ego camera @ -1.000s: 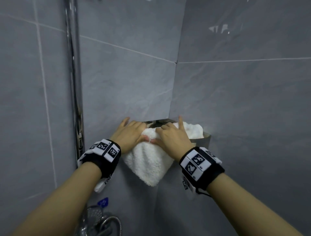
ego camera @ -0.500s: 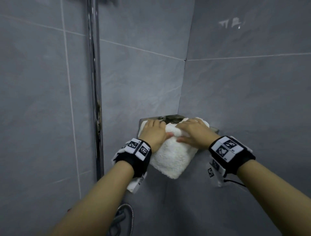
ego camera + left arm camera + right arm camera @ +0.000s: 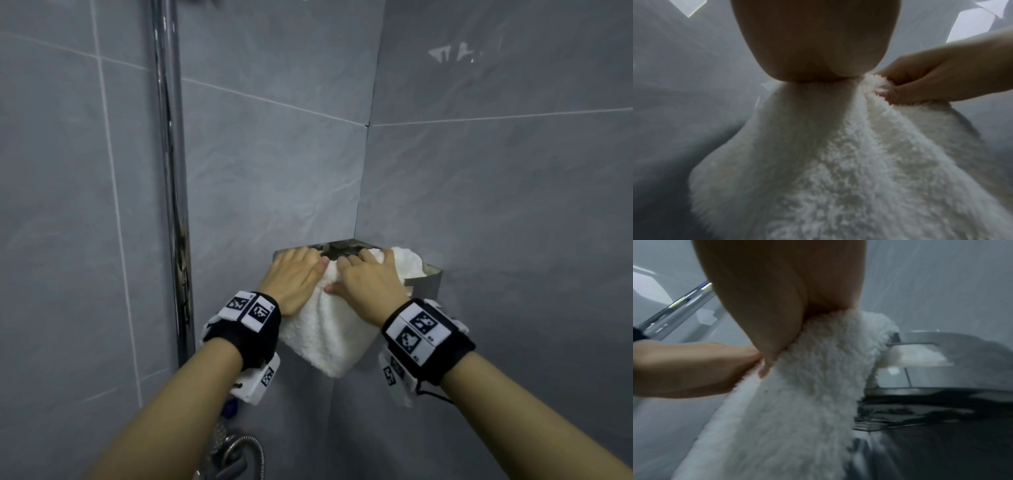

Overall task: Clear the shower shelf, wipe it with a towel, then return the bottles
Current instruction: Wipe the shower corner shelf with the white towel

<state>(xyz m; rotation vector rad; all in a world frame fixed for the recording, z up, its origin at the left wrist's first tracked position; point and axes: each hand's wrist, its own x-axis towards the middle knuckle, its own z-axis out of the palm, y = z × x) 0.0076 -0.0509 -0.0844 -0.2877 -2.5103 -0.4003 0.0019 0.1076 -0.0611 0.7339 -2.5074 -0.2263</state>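
A thick white towel, deep-piled and fluffy, lies over the front of a metal corner shelf fixed where two grey tiled walls meet. The shelf is a wedge-shaped tray of brushed steel with a low upright rim; its dull, smooth rim shows at the right end and a dark patch of its floor shows at the back corner. The towel's top part is bunched on the shelf, and a folded flap hangs down past the front edge, ending in a rounded corner below both wrists.

The left hand lies flat on the towel at the shelf's left end, fingers straight and close together, reaching toward the wall. The right hand rests just beside it, fingers laid over the towel's bunched top with the thumb stretched left along the cloth; the left wrist view shows its thumb and fingers pinching a ridge of pile. The two hands nearly touch at the middle.

The tiles are matt, faintly veined, with thin pale grout lines. A polished chrome pipe runs upright on the left wall, well apart from the shelf, with bare tile between. Below it a ribbed metal hose curls. Open wall lies to the right of the shelf.
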